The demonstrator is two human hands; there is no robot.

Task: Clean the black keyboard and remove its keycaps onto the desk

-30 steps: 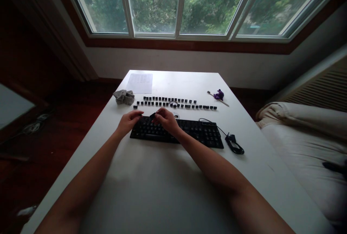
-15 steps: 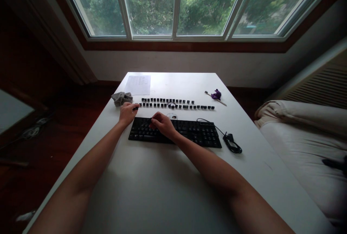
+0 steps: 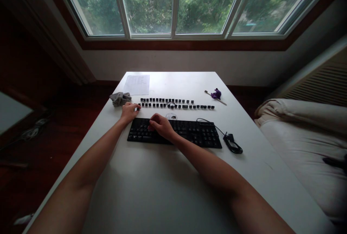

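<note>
A black keyboard [image 3: 195,133] lies across the white table [image 3: 151,190]. My right hand [image 3: 160,125] rests on its left half, fingers curled and pinched together on a small black keycap held against the keys. My left hand [image 3: 129,112] is just past the keyboard's far left corner. Its fingers are curled round the leftmost keycap at the end of two rows of loose black keycaps [image 3: 177,103]. Both forearms stretch over the table's near part.
A crumpled grey cloth [image 3: 118,98] and a sheet of paper [image 3: 137,84] lie at the far left. A purple tool on a stick [image 3: 217,94] is at the far right. The keyboard's coiled cable [image 3: 232,143] lies at its right end. A bed [image 3: 306,147] stands to the right.
My left hand left the keyboard and reached out to the left end of the keycap rows. My right hand came down with its keycap onto the keyboard's left half.
</note>
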